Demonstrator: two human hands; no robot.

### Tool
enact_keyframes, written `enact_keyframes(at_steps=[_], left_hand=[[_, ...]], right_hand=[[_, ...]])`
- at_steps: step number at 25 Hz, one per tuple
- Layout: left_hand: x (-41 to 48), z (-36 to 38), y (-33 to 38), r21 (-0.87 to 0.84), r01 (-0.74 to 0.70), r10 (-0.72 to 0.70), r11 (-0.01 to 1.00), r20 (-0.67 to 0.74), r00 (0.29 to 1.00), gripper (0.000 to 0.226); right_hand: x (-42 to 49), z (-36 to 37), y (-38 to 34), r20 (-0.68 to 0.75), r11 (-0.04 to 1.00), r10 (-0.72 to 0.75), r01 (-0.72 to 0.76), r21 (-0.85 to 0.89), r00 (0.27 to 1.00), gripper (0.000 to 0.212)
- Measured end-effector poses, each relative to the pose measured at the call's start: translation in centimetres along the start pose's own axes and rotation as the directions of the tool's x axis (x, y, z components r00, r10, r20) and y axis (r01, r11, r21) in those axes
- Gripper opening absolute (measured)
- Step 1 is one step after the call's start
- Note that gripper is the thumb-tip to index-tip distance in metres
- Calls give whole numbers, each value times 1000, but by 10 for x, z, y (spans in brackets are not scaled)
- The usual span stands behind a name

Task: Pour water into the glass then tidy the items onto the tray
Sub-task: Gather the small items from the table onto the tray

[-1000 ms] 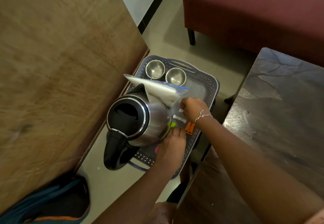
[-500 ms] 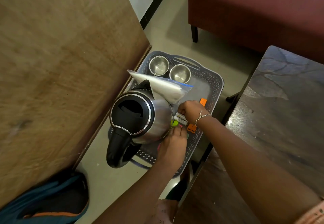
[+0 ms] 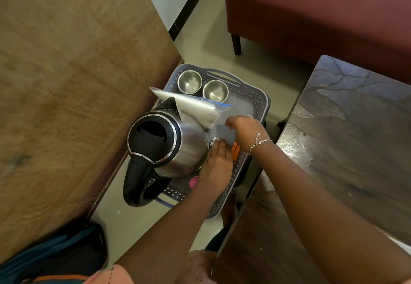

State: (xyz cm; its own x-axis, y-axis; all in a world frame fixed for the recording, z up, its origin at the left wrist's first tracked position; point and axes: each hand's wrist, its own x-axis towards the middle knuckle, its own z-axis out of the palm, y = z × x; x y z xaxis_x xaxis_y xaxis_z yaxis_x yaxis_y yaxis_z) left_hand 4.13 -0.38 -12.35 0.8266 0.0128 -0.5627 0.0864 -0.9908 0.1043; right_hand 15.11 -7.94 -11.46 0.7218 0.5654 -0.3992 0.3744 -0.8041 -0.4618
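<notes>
Tiled floor (image 3: 211, 39): grey tray (image 3: 255, 97) holds kettle (image 3: 191, 141). Steel cups (image 3: 190, 81) beyond kettle, zip bag (image 3: 195, 108) leaning on kettle's spout. Left hand (image 3: 216, 166) flat, fingers straight, just right of kettle. Right hand (image 3: 246, 130) curled at bag; grasp unclear.

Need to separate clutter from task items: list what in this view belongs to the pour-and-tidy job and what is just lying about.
Job: tray, kettle, steel cup, second steel cup, zip bag, orange item.
Lying about: blue bag on the floor, red sofa, wooden table, dark table.
</notes>
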Motion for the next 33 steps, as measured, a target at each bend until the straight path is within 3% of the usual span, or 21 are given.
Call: enact_keyframes(at_steps=[4, 8, 10, 12, 15, 17, 20, 26, 33], left_hand=[[3, 3, -4, 39, -41, 50, 998, -262, 964, 54], [5, 1, -7, 156, -43, 36, 987, 42, 998, 53], [7, -3, -7, 223, -44, 33, 974, 51, 998, 54], [3, -9, -4, 240, -48, 38, 969, 49, 998, 56], [-11, -26, 18, 79, 10, 2, 997, -142, 990, 59], [-17, -39, 54, 88, -21, 52, 996, -365, 929, 57], [-18, -57, 144, 117, -58, 106, 991, -460, 881, 71], [-27, -41, 358, 169, -368, 405, 914, -384, 830, 85], [-50, 3, 538, 257, -612, 662, 748, -222, 716, 80]], right_hand=[[-34, -17, 9, -258, 991, -25, -11, -136, 966, 42], [-68, -29, 28, -453, 991, -34, -29, -133, 891, 50], [-84, -32, 40, -474, 994, 38, -80, -69, 879, 60], [-105, -40, 59, -574, 992, 63, -115, -54, 816, 62], [-153, -56, 100, -626, 971, 129, -226, -77, 769, 65], [-190, -66, 132, -631, 952, 190, -298, -68, 752, 67], [-250, -82, 182, -603, 909, 305, -414, -47, 737, 74], [-371, -92, 280, -598, 837, 451, -546, 26, 663, 75], [-509, -59, 390, -551, 675, 672, -716, 179, 496, 69]])
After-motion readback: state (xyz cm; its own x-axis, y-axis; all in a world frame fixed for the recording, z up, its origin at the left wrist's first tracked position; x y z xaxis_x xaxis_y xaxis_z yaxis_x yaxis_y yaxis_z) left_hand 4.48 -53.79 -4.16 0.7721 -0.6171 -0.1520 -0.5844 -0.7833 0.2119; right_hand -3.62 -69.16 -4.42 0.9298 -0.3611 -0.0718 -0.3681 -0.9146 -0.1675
